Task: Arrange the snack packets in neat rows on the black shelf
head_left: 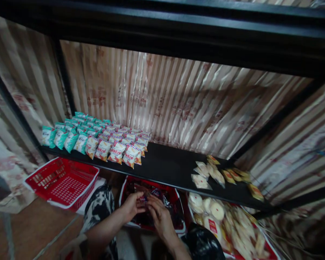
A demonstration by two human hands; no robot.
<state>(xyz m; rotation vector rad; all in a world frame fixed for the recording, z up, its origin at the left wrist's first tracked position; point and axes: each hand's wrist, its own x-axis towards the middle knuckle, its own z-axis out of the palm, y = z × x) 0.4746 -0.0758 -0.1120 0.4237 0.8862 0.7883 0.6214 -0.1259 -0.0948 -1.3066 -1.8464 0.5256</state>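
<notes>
Hands meet low in the frame, over the middle red basket [179,202]. Left hand [132,206] has its fingers curled shut around a small bunch of dark packets [144,198]. Right hand [159,217] comes in from the other side, its fingers bent and closed on the same bunch. The bunch sits between the two palms, just above the other dark wrappers in that basket, likely so that both hands can square it up together. Motion blur hides the fingertips themselves.

Black bag [203,245] lies close under the right forearm. Black-and-white patterned cloth [97,209] shows beside the left forearm.

Right basket [271,252] is heaped with pale round cakes and long packets. Left basket [62,180] rests on the floor, set partly under the shelf edge.

Black shelf [168,166] runs above all three baskets. At its left end teal packets [65,136] and red-and-white packets [121,148] stand in tight rows, each leaning on the one behind, fronts outward. At the right end pale packets [208,174] and yellow packets [236,175] lie flat and scattered, apart from the rows.

Striped paper backing [178,101] covers the wall behind.
</notes>
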